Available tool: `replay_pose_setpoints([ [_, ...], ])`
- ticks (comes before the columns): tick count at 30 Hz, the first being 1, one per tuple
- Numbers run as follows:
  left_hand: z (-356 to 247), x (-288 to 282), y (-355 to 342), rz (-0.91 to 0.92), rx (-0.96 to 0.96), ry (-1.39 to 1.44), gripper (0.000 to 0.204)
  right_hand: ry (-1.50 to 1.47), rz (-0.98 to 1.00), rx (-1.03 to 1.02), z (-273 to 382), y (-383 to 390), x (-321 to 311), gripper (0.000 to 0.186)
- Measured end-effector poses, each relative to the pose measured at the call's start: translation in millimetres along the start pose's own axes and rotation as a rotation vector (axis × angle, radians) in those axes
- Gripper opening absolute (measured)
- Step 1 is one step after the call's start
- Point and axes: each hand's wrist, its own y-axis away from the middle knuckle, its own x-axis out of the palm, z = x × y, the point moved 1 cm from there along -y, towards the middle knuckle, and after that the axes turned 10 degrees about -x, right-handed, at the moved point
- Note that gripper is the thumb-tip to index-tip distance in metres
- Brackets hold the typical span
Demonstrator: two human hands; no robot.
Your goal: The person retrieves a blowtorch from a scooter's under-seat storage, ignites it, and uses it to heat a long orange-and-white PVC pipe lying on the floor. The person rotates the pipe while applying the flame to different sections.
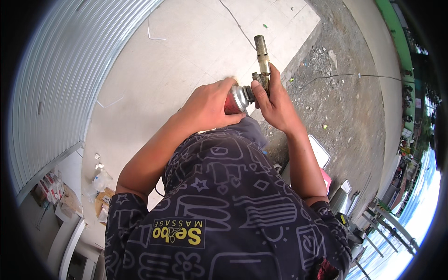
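Observation:
My left hand [207, 105] is wrapped round a red gas canister [232, 103] with a silver top, held in front of my body. A blowtorch head [262, 58] with a brass-coloured nozzle joins the canister at its silver end. Closed round the torch's body is my right hand [276, 101], its thumb lying along the near side. The nozzle points away from me, and no flame shows at its tip. Much of the canister is hidden behind my left fingers.
Pale tiled floor [154, 70] lies ahead, bordered by rough concrete [345, 112] on the right. A corrugated metal shutter [79, 51] stands at the left. A dark cable [359, 75] crosses the concrete. Cardboard and plastic litter [101, 184] lie at the lower left.

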Motion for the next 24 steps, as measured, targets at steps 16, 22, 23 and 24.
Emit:
replay_pose_setpoints([
  [16, -93, -84, -369, -0.066, -0.020, -0.401, 0.064, -0.295, -0.145, 0.134, -133, -277, -201, 0.053],
  [22, -98, -148, -484, -0.004, 0.019, -0.301, 0.063, -0.680, 0.051, 0.259, -154, -384, -279, 0.050],
  [23, -98, -156, -503, -0.013, 0.034, -0.262, 0.063, -0.606, 0.109, 0.243, -157, -403, -294, 0.050],
  [24, -97, -165, -525, 0.007, 0.027, -0.285, 0.063, -0.529, 0.159, 0.223, -161, -424, -310, 0.051],
])
